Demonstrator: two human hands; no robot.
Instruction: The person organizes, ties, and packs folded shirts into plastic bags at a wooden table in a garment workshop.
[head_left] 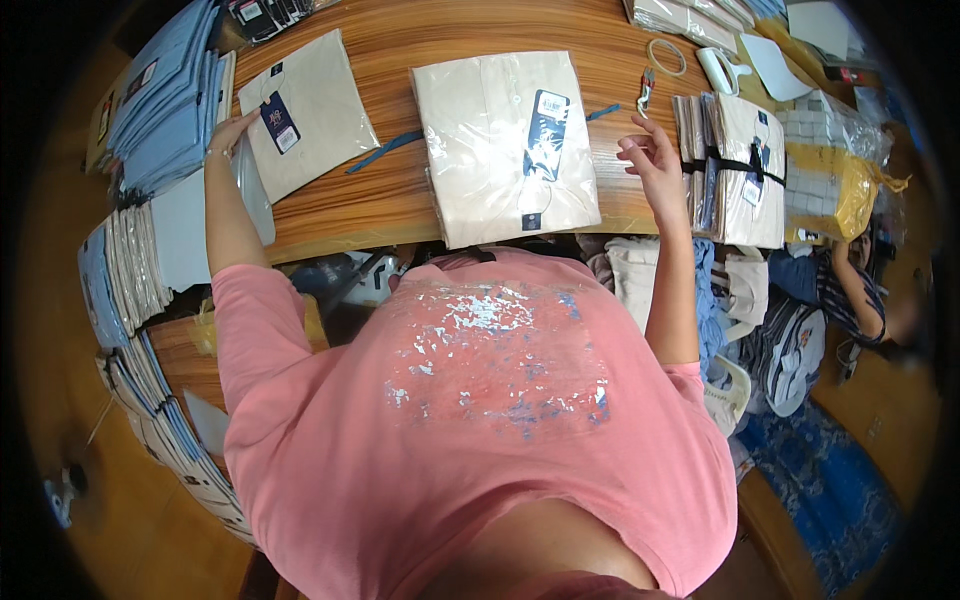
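My left hand [229,134] is closed on the left edge of a folded cream shirt [318,130] that has a dark blue hang tag [280,122]. In front of me, a stack of folded cream shirts in clear bags [475,150] lies on the table, with a blue-and-white tag [547,130] on top. A blue strap [385,150] sticks out from under both sides of the stack. To the right of it, my right hand [655,165] is raised over the table with its fingers apart and slightly bent, holding nothing.
Light blue folded shirts [170,100] are piled at the far left. On the right stands a bundle of bagged shirts [745,165] tied with a black strap. Behind it are a white tag gun-like tool [720,72] and a tape ring [667,57]. Another person's arm [858,290] shows at far right.
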